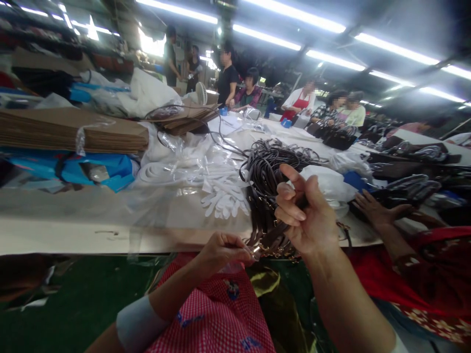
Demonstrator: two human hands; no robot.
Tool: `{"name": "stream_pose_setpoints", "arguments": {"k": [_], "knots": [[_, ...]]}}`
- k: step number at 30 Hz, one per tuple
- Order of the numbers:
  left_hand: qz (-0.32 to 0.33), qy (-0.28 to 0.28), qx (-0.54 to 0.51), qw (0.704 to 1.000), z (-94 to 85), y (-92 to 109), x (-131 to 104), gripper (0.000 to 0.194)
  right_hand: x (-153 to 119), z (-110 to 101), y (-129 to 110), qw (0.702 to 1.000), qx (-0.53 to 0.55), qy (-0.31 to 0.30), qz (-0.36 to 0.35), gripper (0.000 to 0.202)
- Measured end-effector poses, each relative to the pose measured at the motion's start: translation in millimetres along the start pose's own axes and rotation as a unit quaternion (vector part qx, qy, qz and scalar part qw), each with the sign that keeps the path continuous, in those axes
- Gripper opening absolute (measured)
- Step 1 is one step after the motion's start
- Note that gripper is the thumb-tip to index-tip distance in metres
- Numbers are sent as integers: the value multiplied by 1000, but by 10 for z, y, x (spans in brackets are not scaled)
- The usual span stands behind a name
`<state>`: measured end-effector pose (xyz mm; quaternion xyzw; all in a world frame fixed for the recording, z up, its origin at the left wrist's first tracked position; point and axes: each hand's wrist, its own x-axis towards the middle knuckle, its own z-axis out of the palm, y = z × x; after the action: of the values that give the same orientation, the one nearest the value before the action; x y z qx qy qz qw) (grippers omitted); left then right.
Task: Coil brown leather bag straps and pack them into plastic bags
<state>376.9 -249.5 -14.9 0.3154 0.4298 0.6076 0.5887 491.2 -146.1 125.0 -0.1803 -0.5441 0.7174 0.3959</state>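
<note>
My left hand is at the table's front edge, thumb and fingers pinched on the shiny gold-coloured metal fitting of a strap. Raised to the right of it, my right hand has its fingers curled and its index finger lifted. A dark strap runs from beneath that palm towards the fitting; my fingers partly hide it. Behind both hands lies a tangled heap of dark brown straps, with gold fittings hanging near the table edge. White gloves lie left of the heap.
Brown card sheets are stacked at left above a blue plastic package. On the right, a co-worker's hand rests by dark bag pieces. A white plastic bag sits behind my right hand. Several people work farther back.
</note>
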Motion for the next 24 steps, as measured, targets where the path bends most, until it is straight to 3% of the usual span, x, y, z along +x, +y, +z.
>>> {"name": "stream_pose_setpoints", "arguments": {"k": [5, 10, 17, 24], "knots": [[-8, 2, -20, 1000, 4, -31, 6, 23, 15, -38, 105, 998, 47, 6, -30, 37], [-32, 30, -92, 995, 17, -77, 30, 31, -5, -51, 176, 997, 72, -6, -17, 37], [-36, -31, -126, 991, 58, -35, 3, 28, -50, -110, 265, 998, 65, -26, -4, 42], [-63, -46, -117, 990, 82, -59, 34, 30, -76, -166, 509, 997, 28, -71, -2, 49]]}}
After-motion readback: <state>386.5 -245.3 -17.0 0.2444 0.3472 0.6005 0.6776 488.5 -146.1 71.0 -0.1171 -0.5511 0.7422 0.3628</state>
